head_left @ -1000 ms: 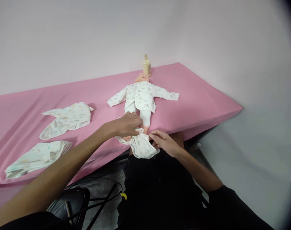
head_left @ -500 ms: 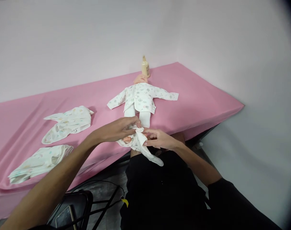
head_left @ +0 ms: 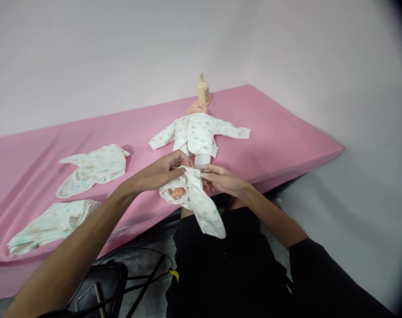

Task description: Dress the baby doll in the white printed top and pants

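Saw a pale bottle [head_left: 203, 91] at the upper centre; could not tell its contents. Pinched a white printed garment [head_left: 203, 204] at the frame's centre, gripping its gathered edge with left hand [head_left: 160, 171] and right hand [head_left: 225, 181]. Had the loose end hanging below the right, toward lower centre, and a doll's foot [head_left: 178, 193] inside an opening below the left.

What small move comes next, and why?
Probably ease the gathered end of the printed garment toward the dressed doll: the left hand and right hand pinch it by the legs, a bare foot shows amid its folds, and the other end hangs loose.
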Motion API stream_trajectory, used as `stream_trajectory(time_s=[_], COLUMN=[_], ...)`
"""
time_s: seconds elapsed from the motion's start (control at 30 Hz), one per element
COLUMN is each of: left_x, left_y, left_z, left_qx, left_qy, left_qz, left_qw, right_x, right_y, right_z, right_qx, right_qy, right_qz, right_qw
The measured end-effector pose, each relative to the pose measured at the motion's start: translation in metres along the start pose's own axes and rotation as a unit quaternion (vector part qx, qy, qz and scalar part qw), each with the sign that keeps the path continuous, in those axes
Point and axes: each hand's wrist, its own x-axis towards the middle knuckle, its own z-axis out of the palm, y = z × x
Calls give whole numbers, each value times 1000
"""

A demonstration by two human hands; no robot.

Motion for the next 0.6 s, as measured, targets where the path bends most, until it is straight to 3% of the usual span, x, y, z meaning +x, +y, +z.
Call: stream_trajectory(time_s=[0.2,0.37,0.6], left_x=[-2,-6,-5], left_y=[-3,-4,9], left_z=[-2,-3,1], left_qx=[17,52,150], left_qy=[-2,-49,-107], left_qz=[-20,-61,-102], left_qw=[1000,996,978], right_x=[-4,-30,-59], right_y=[-9,-9,17], right_z=[2,19,22], right_qx=[-121,-271,-336], right_qy=[-56,29,145], right_qz=[72,21,14], right_qw=[988,962,930])
